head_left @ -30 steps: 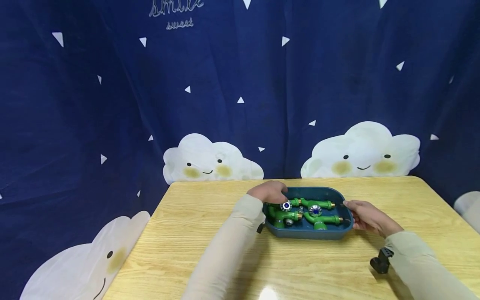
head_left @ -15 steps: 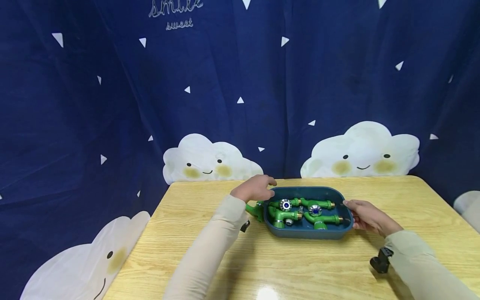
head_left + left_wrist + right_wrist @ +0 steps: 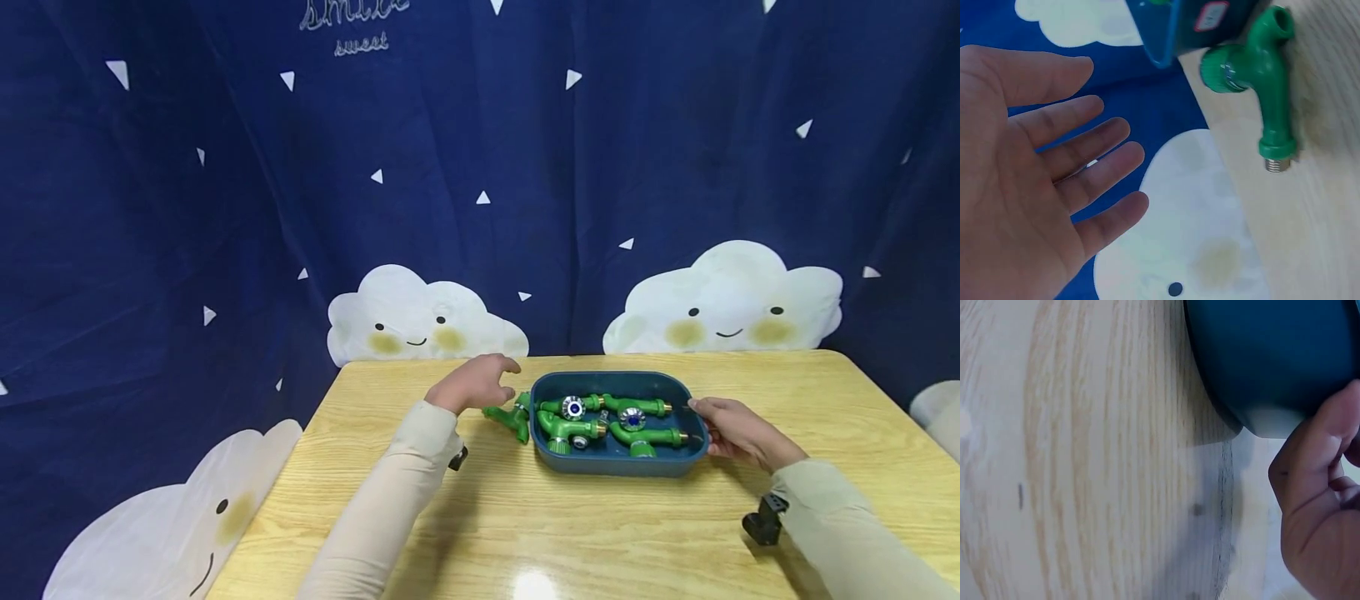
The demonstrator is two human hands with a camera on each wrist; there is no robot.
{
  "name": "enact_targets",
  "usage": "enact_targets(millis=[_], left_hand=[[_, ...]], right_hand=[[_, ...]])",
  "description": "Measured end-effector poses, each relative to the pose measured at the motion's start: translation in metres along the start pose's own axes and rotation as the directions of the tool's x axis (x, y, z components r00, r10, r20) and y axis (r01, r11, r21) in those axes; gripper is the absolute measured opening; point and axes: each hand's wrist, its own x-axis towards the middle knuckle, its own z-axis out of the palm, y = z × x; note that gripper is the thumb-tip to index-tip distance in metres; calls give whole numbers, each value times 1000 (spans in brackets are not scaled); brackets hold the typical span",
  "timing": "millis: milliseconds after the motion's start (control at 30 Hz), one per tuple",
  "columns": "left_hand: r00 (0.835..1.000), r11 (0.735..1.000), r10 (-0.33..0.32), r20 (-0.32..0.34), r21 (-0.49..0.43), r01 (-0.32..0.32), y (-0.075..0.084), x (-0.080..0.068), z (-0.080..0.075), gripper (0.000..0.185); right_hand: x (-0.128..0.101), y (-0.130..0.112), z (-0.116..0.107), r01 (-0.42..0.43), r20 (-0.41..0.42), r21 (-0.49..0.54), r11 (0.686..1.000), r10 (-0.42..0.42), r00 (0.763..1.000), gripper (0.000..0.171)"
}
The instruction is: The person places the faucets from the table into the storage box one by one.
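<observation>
Lying on table just beside tray (image 3: 678, 467): green tap (image 3: 510, 419) | left hand (image 3: 474, 384) spread, just above | right hand (image 3: 738, 433) grasping tray

Staged recording set, not a working room. A navy curtain (image 3: 225, 208) printed with smiling clouds and small white triangles closes off the whole background, lettering reading "sweet" near its top. A light wood-grain table (image 3: 600, 533) stands against it, its glossy top reflecting an overhead lamp. No walls, fixtures or furniture of a home or workshop show.
</observation>
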Motion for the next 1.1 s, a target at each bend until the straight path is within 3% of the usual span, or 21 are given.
enact_targets(millis=[200,500,633,867,1100], left_hand=[[1000,1000,-10,-13,21,11,-8,0,8,46],[995,988,4,-97,154,11,-22,1,36,41],[995,981,-10,-103,189,29,-23,0,46,44],[998,971,-48,-51,232,58,-21,-2,58,60],[996,964,-33,-88,262,55,-21,0,65,85]], right_hand=[[1,3,0,-3,-8,-13,1000,3,1000,37],[1,5,2,2,-18,-17,1000,-2,1000,36],[1,6,1,9,-13,-24,1000,-9,1000,37],[0,4,2,11,-21,-16,1000,-11,1000,37],[0,3,2,14,-18,-7,1000,-14,1000,36]])
